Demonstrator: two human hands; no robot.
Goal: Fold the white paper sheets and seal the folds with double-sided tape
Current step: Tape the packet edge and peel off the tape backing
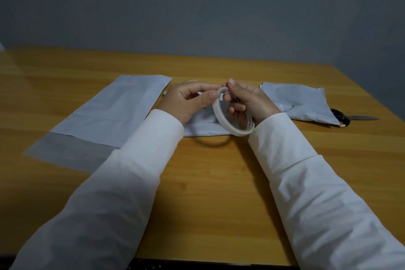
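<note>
Both hands are raised just above the wooden tabletop (208,182), sharing a roll of double-sided tape (232,112). The right hand (252,103) has its fingers wrapped through the ring, while the left hand (188,100) pinches at its top edge. A folded white sheet (203,125) lies under them, a larger sheet (114,109) to the left, a crumpled one (302,103) to the right over black-handled scissors (350,118).
</note>
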